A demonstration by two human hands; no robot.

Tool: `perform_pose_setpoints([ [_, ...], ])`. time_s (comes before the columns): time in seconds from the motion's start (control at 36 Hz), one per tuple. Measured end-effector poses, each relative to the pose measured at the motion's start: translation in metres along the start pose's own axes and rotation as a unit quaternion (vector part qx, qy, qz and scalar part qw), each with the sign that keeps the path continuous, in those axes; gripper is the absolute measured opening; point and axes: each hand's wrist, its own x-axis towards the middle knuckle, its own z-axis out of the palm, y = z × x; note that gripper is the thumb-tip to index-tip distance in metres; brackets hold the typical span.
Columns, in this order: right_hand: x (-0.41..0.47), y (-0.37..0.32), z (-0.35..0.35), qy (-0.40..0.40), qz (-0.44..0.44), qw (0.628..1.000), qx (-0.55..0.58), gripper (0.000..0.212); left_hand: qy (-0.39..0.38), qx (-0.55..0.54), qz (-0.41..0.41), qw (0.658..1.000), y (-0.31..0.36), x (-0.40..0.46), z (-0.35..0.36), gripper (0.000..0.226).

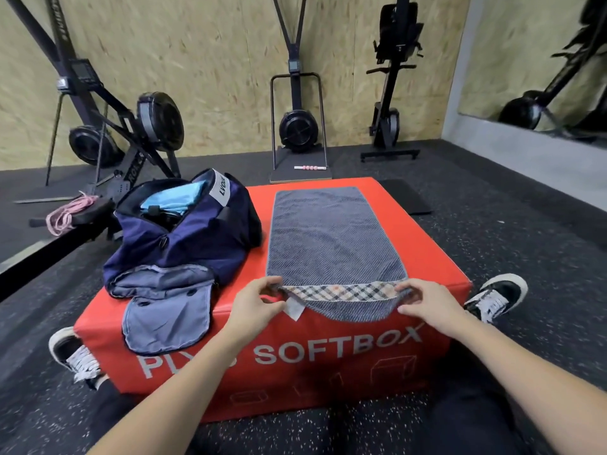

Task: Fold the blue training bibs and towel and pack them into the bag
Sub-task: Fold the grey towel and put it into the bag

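A grey-blue towel lies spread flat lengthwise on the red soft box. Its near edge is turned up, showing a checked underside band and a white label. My left hand pinches the near left corner of the towel. My right hand pinches the near right corner. An open navy bag sits on the box's left side, its flap hanging over the front edge. Light blue bibs show inside the bag's opening.
My two shoes rest on the dark rubber floor on either side of the box. A pink rope lies to the left of the bag. Exercise machines stand along the wooden back wall. A black mat lies beyond the box.
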Motion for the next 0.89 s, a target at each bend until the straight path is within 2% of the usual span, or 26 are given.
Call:
perform_pose_setpoints([
  [0.06,0.003,-0.002,-0.005,0.041,-0.025,0.999,-0.011,0.027,0.009,0.037,0.018,0.999,0.006,0.004,-0.008,0.043],
  [0.14,0.011,-0.006,-0.014,0.095,-0.065,0.993,-0.021,0.011,0.044,0.069,0.050,0.995,0.012,0.013,-0.020,0.019],
  [0.31,0.010,-0.022,-0.036,0.127,-0.091,0.987,-0.032,0.007,0.050,0.120,0.085,0.988,0.031,0.023,-0.046,0.003],
  [0.42,0.001,-0.037,-0.054,0.126,-0.069,0.989,-0.013,0.020,0.068,0.087,0.077,0.991,0.049,0.018,-0.059,0.018],
  [0.56,-0.007,-0.054,-0.080,0.139,-0.079,0.987,-0.008,0.028,0.099,0.052,0.093,0.989,0.072,0.015,-0.071,0.019],
  [0.89,0.007,-0.062,-0.102,0.121,-0.056,0.991,0.006,0.017,0.096,0.055,0.102,0.989,0.081,0.035,-0.068,0.011],
])
